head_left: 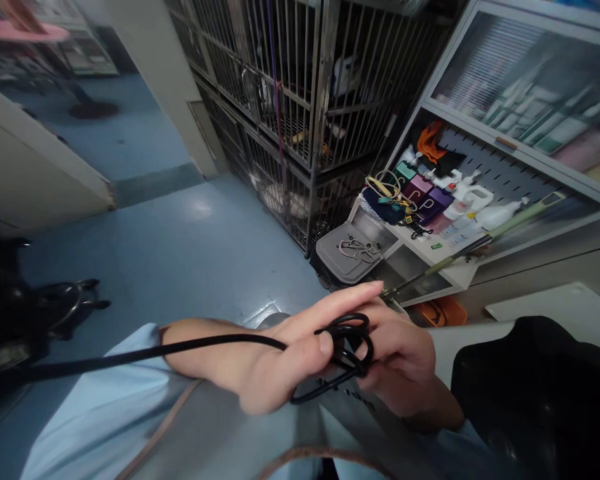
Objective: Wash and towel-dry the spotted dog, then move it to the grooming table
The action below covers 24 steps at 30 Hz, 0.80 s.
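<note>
Both my hands meet in front of my chest around a black cable (145,355). My left hand (285,353) has its thumb pressed on the cable, and its fingers stretch toward the right. My right hand (405,363) is closed around a small coil of the same cable (350,343), with loops hanging below the fingers. The cable's long end runs off to the left, across my light blue sleeve (105,407).
Stacked metal wire cages (300,100) stand ahead on the blue floor (180,253). To the right, a white shelf unit (455,267) holds bottles, pouches and leashes, and beside it is a grey bin lid (347,257). A black object (540,393) sits at the lower right and a black chair base (40,307) at the left.
</note>
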Each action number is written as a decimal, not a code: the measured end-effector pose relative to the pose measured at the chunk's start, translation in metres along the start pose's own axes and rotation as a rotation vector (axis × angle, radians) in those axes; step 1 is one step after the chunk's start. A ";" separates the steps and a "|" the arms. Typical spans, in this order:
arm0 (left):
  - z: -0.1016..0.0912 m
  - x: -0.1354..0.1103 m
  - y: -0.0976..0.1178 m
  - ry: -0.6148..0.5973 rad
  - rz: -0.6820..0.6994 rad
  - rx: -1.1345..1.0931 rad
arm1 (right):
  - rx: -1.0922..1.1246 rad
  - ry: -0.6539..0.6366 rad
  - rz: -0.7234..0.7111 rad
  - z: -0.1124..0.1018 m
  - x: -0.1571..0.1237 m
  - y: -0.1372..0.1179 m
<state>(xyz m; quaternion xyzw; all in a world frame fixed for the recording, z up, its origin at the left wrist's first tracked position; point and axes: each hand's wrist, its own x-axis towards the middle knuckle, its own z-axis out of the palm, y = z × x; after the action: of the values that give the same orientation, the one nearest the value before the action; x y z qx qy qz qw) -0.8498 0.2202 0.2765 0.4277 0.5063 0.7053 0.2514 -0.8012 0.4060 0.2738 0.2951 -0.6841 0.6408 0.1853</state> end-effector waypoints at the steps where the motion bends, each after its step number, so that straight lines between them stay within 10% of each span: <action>1: 0.001 0.000 0.000 0.021 -0.014 0.001 | -0.043 0.019 -0.035 0.002 -0.001 0.002; 7: 0.002 -0.003 -0.003 0.037 -0.116 -0.043 | -0.146 0.239 -0.267 0.010 -0.008 0.019; 13: -0.010 -0.006 -0.005 -0.132 -0.107 0.054 | -0.271 0.118 -0.298 -0.004 -0.009 0.015; 24: -0.005 -0.003 0.015 0.033 -0.245 0.353 | -0.427 0.093 -0.253 -0.007 -0.011 0.016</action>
<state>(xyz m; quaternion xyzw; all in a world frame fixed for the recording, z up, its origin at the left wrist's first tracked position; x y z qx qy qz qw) -0.8511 0.2104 0.2885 0.3888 0.6741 0.5769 0.2483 -0.8035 0.4152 0.2555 0.3025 -0.7524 0.4662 0.3536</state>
